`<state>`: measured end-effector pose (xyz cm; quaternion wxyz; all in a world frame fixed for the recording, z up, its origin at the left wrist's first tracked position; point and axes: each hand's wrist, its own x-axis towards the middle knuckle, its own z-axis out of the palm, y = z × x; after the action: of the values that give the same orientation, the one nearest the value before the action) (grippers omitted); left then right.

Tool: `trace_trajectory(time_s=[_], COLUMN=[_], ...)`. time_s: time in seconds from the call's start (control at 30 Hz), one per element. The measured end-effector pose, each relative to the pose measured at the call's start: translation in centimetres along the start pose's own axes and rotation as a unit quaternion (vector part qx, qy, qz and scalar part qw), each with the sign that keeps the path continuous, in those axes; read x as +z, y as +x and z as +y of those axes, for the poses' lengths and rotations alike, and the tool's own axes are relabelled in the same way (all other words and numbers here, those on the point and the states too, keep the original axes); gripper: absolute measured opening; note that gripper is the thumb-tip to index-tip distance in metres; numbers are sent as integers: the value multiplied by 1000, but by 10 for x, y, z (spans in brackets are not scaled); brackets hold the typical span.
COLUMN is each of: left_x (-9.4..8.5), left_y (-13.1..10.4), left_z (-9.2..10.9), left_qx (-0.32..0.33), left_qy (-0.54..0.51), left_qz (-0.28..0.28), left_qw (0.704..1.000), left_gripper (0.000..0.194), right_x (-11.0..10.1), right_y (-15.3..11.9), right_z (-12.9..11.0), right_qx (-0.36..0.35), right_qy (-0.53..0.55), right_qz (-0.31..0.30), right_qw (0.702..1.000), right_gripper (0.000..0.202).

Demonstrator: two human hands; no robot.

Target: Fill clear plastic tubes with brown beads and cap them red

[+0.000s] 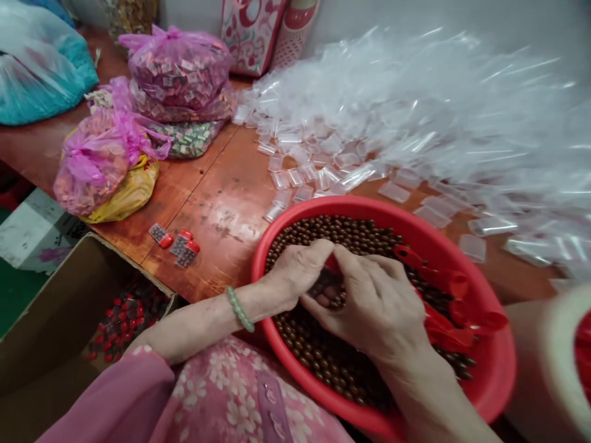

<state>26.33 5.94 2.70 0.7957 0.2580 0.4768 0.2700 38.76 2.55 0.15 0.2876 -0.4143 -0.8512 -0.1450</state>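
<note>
A red plastic basin [489, 394] sits in front of me, filled with small brown beads [323, 363]. Several red plastic scoops [443, 307] lie on the beads at the right side. Both hands meet over the beads. My left hand [300, 271], with a green bead bracelet at the wrist, and my right hand [373, 301] pinch a small clear packet with a red edge [329, 280] between them. The packet is mostly hidden by the fingers.
A heap of small clear bags [415, 117] covers the wooden table [217, 209] behind the basin. Pink bags of filled packets [180, 67] stand at the back left. Three filled packets [178, 243] lie loose near a cardboard box [55, 314] holding more.
</note>
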Motion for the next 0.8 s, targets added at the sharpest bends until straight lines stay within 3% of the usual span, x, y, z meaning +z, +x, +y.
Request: trace_trajectory(time_s=[0.1, 0.17, 0.3, 0.37, 0.4, 0.47, 0.53, 0.6, 0.67, 0.8], left_x=[-7, -20, -72, -108, -126, -159, -182, -192, -189, -150], left_y=[-17, -28, -45, -49, -49, -49, -47, -41, -29, 26], left_z=[4, 6, 9, 11, 12, 13, 15, 18, 23, 43], left_qx=[63, 132, 223, 290, 295, 263, 228, 224, 248, 325], left_qy=[61, 137, 301, 413, 485, 633, 738, 782, 779, 716], left_qz=[-15, 4, 64, 159, 220, 323, 354, 345, 332, 259], left_qw=[996, 982, 925, 848, 793, 652, 527, 468, 471, 561], left_gripper=[37, 36, 36, 40, 40, 38, 39, 39, 39, 34], right_x=[-8, -12, -15, -14, -14, -15, -15, -14, -12, -3], right_y=[9, 16, 18, 9, 3, -11, -21, -26, -26, -24], right_z=[-14, -24, -20, -3, 8, 29, 44, 51, 53, 48], right_qx=[-6, -11, 16, 93, 142, 232, 287, 307, 302, 271], right_qy=[18, 44, 96, 84, 66, 29, 13, 14, 29, 38], right_qz=[23, 12, -107, -130, -127, -124, -144, -175, -204, -225], right_qw=[1000, 999, 989, 984, 979, 964, 947, 935, 931, 935], right_gripper=[86, 85, 65, 48, 39, 26, 22, 21, 20, 18])
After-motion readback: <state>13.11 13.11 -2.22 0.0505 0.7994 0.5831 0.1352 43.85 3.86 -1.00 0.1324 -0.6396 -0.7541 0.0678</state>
